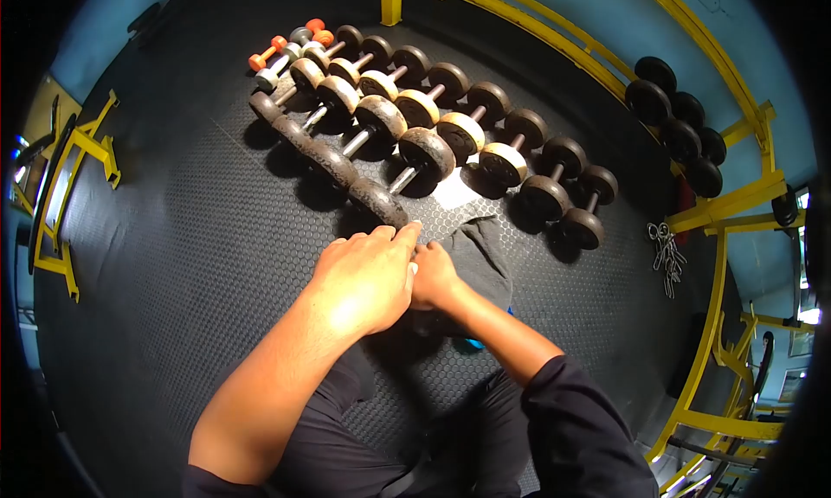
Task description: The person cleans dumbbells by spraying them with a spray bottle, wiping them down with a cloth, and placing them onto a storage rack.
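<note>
My left hand (368, 273) is held out, back up, just short of the nearest dumbbell head (378, 202). Its index finger is stretched toward the right and stands apart from the thumb; the other fingers bend down partly out of sight. Close beside it, my right hand (435, 276) is closed in a fist against a dark grey cloth (480, 256). The cloth hangs in folds to the right of that fist, and what lies inside the fingers is mostly hidden. A small bright blue thing (474, 344) shows below the right forearm.
Rows of dark and worn dumbbells (461, 133) lie on the black rubber floor (208, 238). Small orange dumbbells (267, 54) sit at the far left end. A yellow rack (744, 195) holding more dumbbells (647, 102) stands right. Metal clips (666, 260) hang there. Another yellow frame (82, 143) is left.
</note>
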The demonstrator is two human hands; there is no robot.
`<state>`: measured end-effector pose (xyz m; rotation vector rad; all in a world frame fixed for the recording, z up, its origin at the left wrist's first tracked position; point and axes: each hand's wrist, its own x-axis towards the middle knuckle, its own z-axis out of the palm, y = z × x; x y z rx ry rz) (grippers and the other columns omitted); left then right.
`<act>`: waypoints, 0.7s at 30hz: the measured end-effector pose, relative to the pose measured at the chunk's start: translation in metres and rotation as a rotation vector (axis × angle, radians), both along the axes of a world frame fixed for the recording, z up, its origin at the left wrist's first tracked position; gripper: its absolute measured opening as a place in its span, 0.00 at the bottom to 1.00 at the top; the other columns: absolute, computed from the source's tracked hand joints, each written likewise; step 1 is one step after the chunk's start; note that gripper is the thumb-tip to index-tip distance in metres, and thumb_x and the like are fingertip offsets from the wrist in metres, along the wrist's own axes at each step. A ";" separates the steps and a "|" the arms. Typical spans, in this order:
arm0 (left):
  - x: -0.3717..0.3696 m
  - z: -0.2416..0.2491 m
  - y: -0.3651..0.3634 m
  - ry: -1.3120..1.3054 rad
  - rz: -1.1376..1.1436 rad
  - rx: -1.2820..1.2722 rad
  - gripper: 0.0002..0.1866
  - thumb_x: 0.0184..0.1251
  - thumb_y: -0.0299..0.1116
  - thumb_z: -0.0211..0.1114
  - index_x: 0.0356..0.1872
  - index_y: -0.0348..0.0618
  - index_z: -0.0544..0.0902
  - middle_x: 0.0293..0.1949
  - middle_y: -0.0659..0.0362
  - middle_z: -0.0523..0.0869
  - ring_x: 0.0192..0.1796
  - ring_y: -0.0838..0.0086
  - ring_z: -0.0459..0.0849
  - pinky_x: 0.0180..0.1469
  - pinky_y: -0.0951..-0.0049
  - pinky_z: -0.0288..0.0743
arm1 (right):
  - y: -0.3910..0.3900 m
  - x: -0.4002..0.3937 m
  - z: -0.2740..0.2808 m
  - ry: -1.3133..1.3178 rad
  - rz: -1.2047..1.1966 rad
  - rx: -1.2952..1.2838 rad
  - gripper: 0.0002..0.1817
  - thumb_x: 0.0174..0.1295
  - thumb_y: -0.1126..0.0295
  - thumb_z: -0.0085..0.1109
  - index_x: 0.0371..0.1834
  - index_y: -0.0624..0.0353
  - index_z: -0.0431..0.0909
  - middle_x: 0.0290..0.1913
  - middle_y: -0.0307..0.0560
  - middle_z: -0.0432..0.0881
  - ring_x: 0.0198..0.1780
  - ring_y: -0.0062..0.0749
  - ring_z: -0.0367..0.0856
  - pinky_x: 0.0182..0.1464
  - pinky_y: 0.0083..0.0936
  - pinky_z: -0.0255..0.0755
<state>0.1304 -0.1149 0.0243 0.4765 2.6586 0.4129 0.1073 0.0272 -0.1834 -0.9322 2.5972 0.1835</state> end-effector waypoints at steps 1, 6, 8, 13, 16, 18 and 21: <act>-0.001 -0.001 0.002 -0.001 -0.001 0.016 0.27 0.73 0.37 0.56 0.70 0.37 0.69 0.64 0.44 0.79 0.64 0.52 0.79 0.67 0.54 0.72 | 0.010 -0.008 0.022 -0.042 -0.041 -0.008 0.27 0.63 0.43 0.53 0.43 0.54 0.89 0.49 0.46 0.88 0.55 0.41 0.83 0.61 0.38 0.68; -0.005 -0.001 0.007 -0.009 -0.028 -0.001 0.27 0.74 0.37 0.56 0.71 0.38 0.68 0.64 0.44 0.78 0.66 0.53 0.78 0.68 0.55 0.71 | 0.099 -0.008 0.022 -0.113 -0.691 -0.404 0.37 0.66 0.34 0.50 0.55 0.58 0.83 0.50 0.61 0.86 0.56 0.53 0.83 0.57 0.46 0.75; -0.006 0.000 0.010 -0.015 -0.037 0.011 0.28 0.73 0.38 0.57 0.71 0.39 0.68 0.65 0.44 0.78 0.66 0.53 0.77 0.68 0.55 0.70 | 0.117 0.027 0.007 -0.051 -1.136 -0.735 0.37 0.66 0.36 0.53 0.59 0.60 0.80 0.53 0.66 0.84 0.59 0.58 0.81 0.60 0.47 0.73; -0.013 -0.004 0.015 0.012 -0.102 -0.014 0.28 0.73 0.38 0.57 0.71 0.40 0.68 0.65 0.44 0.77 0.67 0.53 0.76 0.69 0.55 0.70 | 0.089 0.111 -0.043 0.172 -1.646 -1.372 0.31 0.78 0.49 0.45 0.58 0.73 0.77 0.57 0.61 0.83 0.61 0.41 0.79 0.64 0.33 0.68; -0.012 -0.006 0.018 0.062 -0.141 0.002 0.29 0.72 0.37 0.57 0.72 0.40 0.68 0.66 0.43 0.77 0.67 0.53 0.76 0.69 0.57 0.70 | 0.013 0.133 -0.077 0.444 -1.961 -1.605 0.34 0.79 0.48 0.42 0.70 0.72 0.63 0.67 0.67 0.71 0.66 0.48 0.73 0.69 0.36 0.64; -0.013 0.001 0.021 0.045 -0.144 0.032 0.29 0.72 0.37 0.57 0.72 0.40 0.68 0.66 0.43 0.77 0.68 0.53 0.76 0.70 0.58 0.69 | -0.047 0.118 -0.050 0.544 -2.322 -1.723 0.40 0.77 0.45 0.45 0.75 0.72 0.52 0.74 0.70 0.61 0.70 0.52 0.69 0.73 0.38 0.62; -0.010 -0.001 0.016 0.051 -0.168 0.029 0.29 0.71 0.37 0.58 0.72 0.39 0.68 0.66 0.41 0.77 0.68 0.52 0.76 0.70 0.58 0.69 | -0.095 0.082 -0.018 0.310 -2.571 -2.122 0.44 0.73 0.41 0.50 0.74 0.72 0.56 0.73 0.67 0.63 0.70 0.49 0.70 0.70 0.40 0.65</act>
